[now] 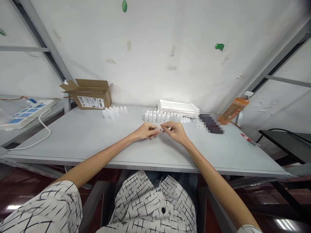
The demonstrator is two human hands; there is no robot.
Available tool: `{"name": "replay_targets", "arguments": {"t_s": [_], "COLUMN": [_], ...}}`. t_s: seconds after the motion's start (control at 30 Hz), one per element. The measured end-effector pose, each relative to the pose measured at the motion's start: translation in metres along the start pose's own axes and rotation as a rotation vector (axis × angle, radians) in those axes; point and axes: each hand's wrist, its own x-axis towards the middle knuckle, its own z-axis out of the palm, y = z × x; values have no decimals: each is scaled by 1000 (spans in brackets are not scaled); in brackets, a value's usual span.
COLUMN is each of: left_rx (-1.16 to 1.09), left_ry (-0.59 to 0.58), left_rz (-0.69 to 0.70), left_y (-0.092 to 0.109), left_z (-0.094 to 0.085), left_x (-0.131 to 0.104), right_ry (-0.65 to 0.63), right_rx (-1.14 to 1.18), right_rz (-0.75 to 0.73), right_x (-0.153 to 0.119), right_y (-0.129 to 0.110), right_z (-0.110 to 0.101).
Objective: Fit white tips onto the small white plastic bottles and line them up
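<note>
Near the middle of the table, my left hand (147, 131) is closed around a small translucent white squeeze bottle (157, 128), mostly hidden by the fingers. My right hand (175, 130) meets it from the right, thumb and fingers pinched at the bottle's end; any small part between them is too small to make out. Just behind the hands stand several white dropper bottles (157, 117) in rows, with thin looped strips at their tops. To their right lie small white nozzle tips (186, 120) and a little pile of white caps (196, 123).
Several uncapped white bottles (114, 112) stand at left before an open cardboard box (91, 94). White trays (177, 107) are stacked by the wall. At right are a dark blurred-out object (211, 124), an orange drink bottle (235, 108) and a red-and-white packet (249, 139).
</note>
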Motion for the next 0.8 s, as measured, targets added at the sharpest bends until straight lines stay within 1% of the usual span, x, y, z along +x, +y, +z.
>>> {"name": "replay_targets", "arguments": {"t_s": [0.23, 0.43, 0.67, 0.8], "left_rx": [-50, -46, -47, -61], "left_ry": [29, 45, 74, 66], "left_rz": [-26, -22, 26, 32], "left_y": [0, 0, 4, 5], "left_z": [1, 1, 4, 4], "left_x": [1, 2, 1, 0], "right_ry": [47, 55, 20, 5], "right_rx": [-56, -107, -61, -50], "right_rz": [-27, -48, 30, 35], "right_x": [-2, -2, -2, -1], "right_y": [0, -1, -1, -1], "right_z": [0, 0, -2, -2]}}
